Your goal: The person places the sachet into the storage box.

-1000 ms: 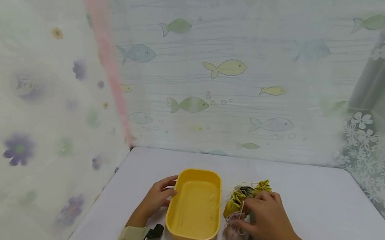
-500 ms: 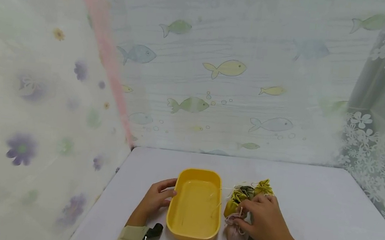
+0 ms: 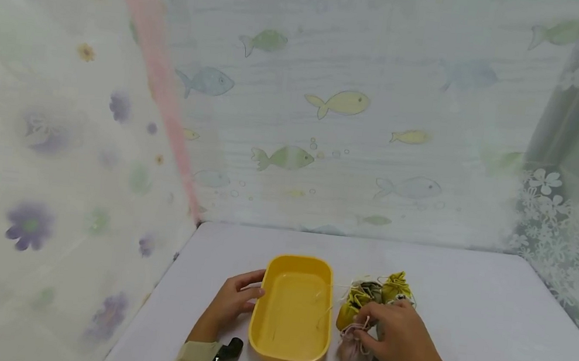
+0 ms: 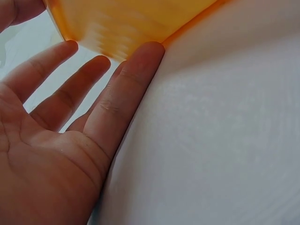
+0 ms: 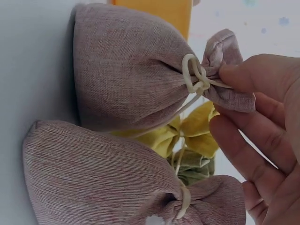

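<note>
My left hand [image 3: 234,298] rests against the left side of a yellow plastic tray [image 3: 288,354]. In the left wrist view its fingers [image 4: 119,103] lie nearly straight and touch the tray's wall [image 4: 136,28]. To the right of the tray, my right hand [image 3: 400,336] pinches the gathered neck of a mauve drawstring pouch [image 3: 354,358]. The right wrist view shows this pouch [image 5: 126,65] standing on the table, its pale cord knotted below my thumb. A second mauve pouch [image 5: 93,173] stands beside it, under my hand and mostly hidden in the head view.
Behind the mauve pouches stand yellow pouches [image 3: 396,286] and a grey-green one [image 3: 370,289], close together with loose cords. A white table [image 3: 240,243] holds everything. Patterned curtains with fish [image 3: 292,157] and flowers [image 3: 27,226] hang around it.
My right hand has shifted slightly toward me, uncovering more of the rear yellow pouch, and its pinch on the mauve pouch's neck stays. My left hand and the tray have barely moved.
</note>
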Tool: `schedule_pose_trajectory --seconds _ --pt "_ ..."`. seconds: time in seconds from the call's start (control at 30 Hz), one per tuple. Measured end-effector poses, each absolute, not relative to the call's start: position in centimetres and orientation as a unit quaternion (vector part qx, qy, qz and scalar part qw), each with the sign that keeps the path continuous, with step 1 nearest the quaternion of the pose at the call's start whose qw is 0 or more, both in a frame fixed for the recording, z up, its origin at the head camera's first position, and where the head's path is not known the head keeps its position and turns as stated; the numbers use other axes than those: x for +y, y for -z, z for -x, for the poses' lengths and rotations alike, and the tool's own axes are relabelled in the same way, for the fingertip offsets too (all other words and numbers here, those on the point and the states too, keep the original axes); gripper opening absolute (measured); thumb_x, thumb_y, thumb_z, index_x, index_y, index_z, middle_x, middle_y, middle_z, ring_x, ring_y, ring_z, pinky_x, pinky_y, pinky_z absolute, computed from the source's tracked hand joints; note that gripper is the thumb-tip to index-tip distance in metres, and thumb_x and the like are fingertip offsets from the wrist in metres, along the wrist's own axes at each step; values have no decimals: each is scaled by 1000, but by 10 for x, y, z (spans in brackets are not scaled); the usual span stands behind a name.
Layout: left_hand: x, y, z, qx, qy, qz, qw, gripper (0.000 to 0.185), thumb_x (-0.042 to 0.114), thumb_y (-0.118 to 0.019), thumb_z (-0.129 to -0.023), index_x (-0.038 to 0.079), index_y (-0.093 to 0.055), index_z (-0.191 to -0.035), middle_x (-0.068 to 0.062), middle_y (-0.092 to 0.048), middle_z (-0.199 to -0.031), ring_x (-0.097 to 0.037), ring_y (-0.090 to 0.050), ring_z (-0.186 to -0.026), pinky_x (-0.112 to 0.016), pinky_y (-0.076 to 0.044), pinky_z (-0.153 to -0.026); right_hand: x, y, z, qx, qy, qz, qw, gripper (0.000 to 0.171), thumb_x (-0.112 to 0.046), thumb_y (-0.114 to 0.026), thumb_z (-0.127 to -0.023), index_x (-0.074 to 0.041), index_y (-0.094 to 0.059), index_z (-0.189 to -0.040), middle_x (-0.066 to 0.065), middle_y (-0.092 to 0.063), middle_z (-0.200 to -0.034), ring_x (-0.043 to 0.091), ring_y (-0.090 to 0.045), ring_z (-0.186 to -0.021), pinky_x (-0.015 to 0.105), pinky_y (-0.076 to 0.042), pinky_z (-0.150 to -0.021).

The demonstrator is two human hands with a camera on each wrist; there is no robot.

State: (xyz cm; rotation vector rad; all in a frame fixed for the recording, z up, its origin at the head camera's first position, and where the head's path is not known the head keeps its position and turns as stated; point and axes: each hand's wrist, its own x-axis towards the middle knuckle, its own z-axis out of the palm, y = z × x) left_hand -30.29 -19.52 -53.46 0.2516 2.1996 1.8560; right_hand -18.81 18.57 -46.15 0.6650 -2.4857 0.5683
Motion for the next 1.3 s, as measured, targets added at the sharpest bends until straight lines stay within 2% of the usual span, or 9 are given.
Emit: schedule_pose_trajectory --seconds 0.33,0.53,0.73,1.0,1.3 --pt "-197 537 303 760 -633 -85 120 54 35 -75 -95 28 -60 -146 -5 -55 -153 -24 -68 -120 -38 -63 -91 184 453 191 -895 -244 -253 274 32 -31 -93 -76 -41 -66 -91 -37 -61 -84 -15 -55 -73 22 -43 -67" --pt "-198 535 303 760 -635 -72 120 53 37 -76 -94 31 -61 -144 -1 -56 -152 -23 -67 -122 -37 -62 -92 182 447 192 -881 -257 -264 296 34 -26 -93 -75 -41 -67 -90 -33 -62 -82 -6 -58 -73 20 -46 -61" --pt "-195 535 304 752 -642 -77 126 53 36 -75 -94 29 -61 -145 -2 -56 -153 -23 -67 -122 -37 -62 -92 179 441 193 -875 -277 -265 296 32 -23 -92 -76 -38 -69 -92 -31 -65 -84 -8 -59 -73 25 -53 -63" --pt "-195 536 302 753 -641 -81 124 54 36 -75 -95 29 -60 -146 -3 -55 -153 -24 -68 -121 -37 -62 -92 170 433 199 -866 -308 -275 282 29 -20 -91 -79 -32 -70 -95 -25 -69 -91 -4 -62 -74 23 -55 -63" --pt "-197 536 303 745 -648 -87 131 54 36 -76 -94 29 -60 -145 -3 -56 -152 -24 -67 -123 -37 -62 -92 161 425 206 -868 -297 -278 286 25 -24 -90 -80 -29 -71 -95 -25 -68 -89 -4 -63 -76 28 -58 -70"
